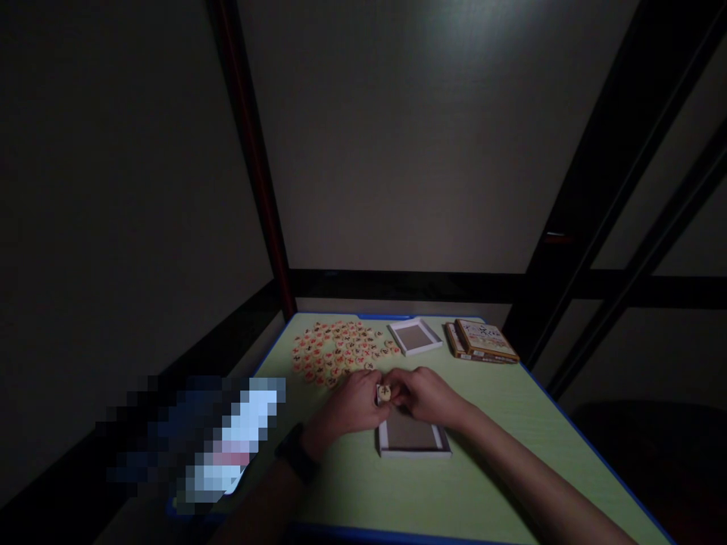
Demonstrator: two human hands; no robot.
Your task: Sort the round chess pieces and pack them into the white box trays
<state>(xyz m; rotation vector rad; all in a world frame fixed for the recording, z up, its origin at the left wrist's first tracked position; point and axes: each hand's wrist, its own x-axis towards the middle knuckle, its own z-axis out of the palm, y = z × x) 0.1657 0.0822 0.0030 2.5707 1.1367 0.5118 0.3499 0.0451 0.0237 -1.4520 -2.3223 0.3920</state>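
A shallow open box half (410,433) with white walls and a grey-brown inside lies on the table in front of me. At its far left corner sits a round, pale Chinese chess piece (385,393) with a dark character facing up. My left hand (357,401), with a dark band on the wrist, is curled beside that corner; its fingertips are hidden. My right hand (423,395) comes over the box's far side, fingers bent and pinched against the piece. Beyond my left hand, many loose Chinese chess pieces (335,348) with red or black characters lie spread out.
A second open box half (416,337) lies at the back of the green table (500,424). Two printed game boxes (482,341) are stacked at the back right. At the left edge is a bright, pixelated object (238,439). Walls stand behind and left.
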